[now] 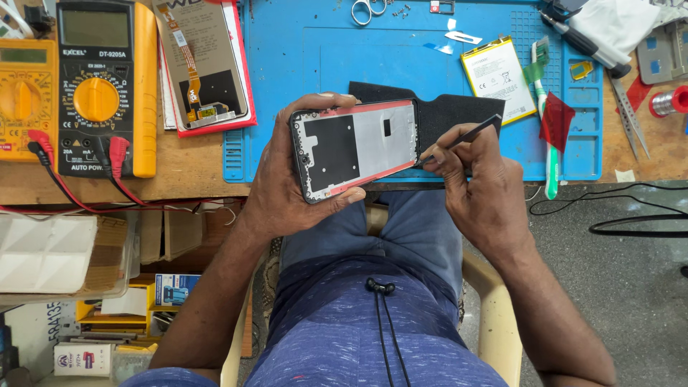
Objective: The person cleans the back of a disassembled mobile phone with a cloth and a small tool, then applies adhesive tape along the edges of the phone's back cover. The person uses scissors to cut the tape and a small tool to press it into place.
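The phone frame (356,149) is clamped open-side up in the left hand (287,179) over the lap, at 6 o'clock from the blue mat (315,50), so the tool (462,136) pinched in the right hand's (480,190) fingers reaches its 3 o'clock edge.

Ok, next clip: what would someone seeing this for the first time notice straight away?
At centre, the left hand cradles an opened phone frame with a red-edged rim, above the person's lap, while the right hand sets a thin dark tool against its right end. Behind lies a bright blue work mat with a yellow-edged battery at its right. At the far left sit two yellow multimeters with red and black leads.
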